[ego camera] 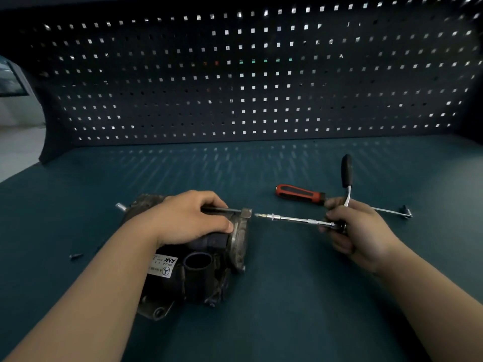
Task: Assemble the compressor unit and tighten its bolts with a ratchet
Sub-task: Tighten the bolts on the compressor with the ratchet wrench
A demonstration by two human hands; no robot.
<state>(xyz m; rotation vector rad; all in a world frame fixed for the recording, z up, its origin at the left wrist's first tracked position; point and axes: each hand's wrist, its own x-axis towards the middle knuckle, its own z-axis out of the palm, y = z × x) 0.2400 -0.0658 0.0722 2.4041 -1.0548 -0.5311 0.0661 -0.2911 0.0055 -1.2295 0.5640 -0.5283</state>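
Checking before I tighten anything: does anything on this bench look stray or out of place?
One small dark screw lies alone on the teal bench top, left of the black compressor unit, apart from it. It may belong in the assembly. Nothing else looks spilled or damaged.

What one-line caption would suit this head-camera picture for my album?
Left hand grips the compressor unit; right hand holds the ratchet, its bit just short of the end flange.

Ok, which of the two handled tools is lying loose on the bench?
The red-handled screwdriver, lying beyond the right hand. The black-handled ratchet is held in that hand, its bit aimed at the compressor.
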